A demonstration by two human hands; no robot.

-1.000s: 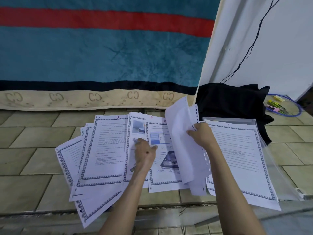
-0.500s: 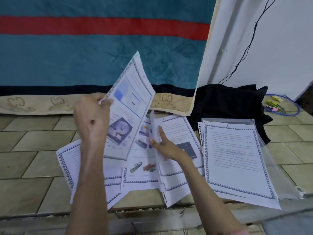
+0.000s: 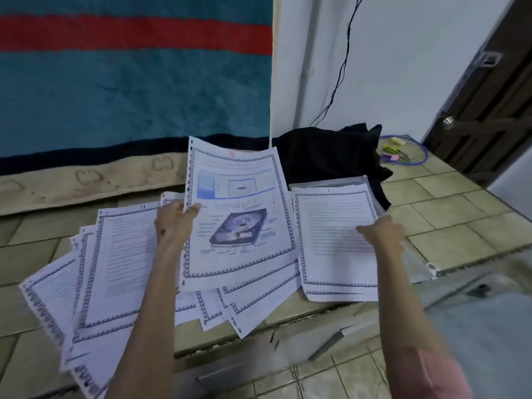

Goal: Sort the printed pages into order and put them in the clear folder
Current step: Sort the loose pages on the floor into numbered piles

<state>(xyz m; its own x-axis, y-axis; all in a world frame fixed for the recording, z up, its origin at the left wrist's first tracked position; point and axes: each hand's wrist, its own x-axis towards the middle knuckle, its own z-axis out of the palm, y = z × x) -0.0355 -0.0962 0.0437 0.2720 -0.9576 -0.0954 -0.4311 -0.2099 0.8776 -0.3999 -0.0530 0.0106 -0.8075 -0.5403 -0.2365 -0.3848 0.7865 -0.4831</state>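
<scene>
bordered page (image 3: 239, 223), hard-drive picture, punched edge

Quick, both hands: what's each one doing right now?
Left hand: pinching the hard-drive page by its edge.
Right hand: resting on the sorted stack; grip unclear.

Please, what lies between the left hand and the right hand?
In the head view, the illustrated page, pinched at its edge by the left hand, lies between. Beside it is the sorted stack, on which the right hand rests.
</scene>
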